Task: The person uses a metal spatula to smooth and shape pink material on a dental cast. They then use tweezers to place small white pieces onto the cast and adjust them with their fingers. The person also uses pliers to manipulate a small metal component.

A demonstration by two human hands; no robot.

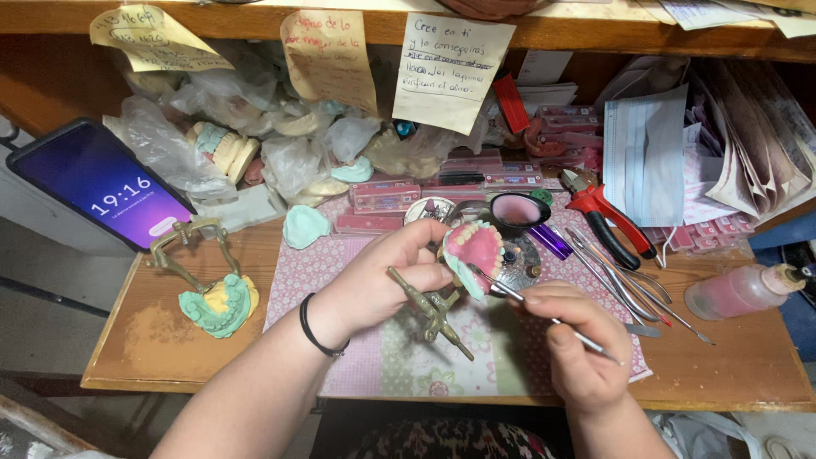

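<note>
While the left hand [387, 276] keeps a closed grip on the brass articulator [433, 310] carrying the denture wax-up [473, 252] above the tabletop [731, 365], the right hand [578, 344] pinches a wax carver [544, 314]; its tip should bear lightly at the teeth.

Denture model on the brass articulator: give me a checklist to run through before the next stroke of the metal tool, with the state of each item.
1. Left hand grips the brass articulator that carries the denture model: ok, fingers wrap the frame.
2. Right hand holds the thin metal tool like a pen: ok.
3. Tool tip is at the model's pink gum: ok, it meets the lower edge; exact contact cannot tell.
4. Teeth seated firmly in the pink base: cannot tell.
5. Space under the hands on the patterned mat: ok, bare there.
6. Spare instruments and red-handled pliers lie apart from the right hand: ok.
</note>
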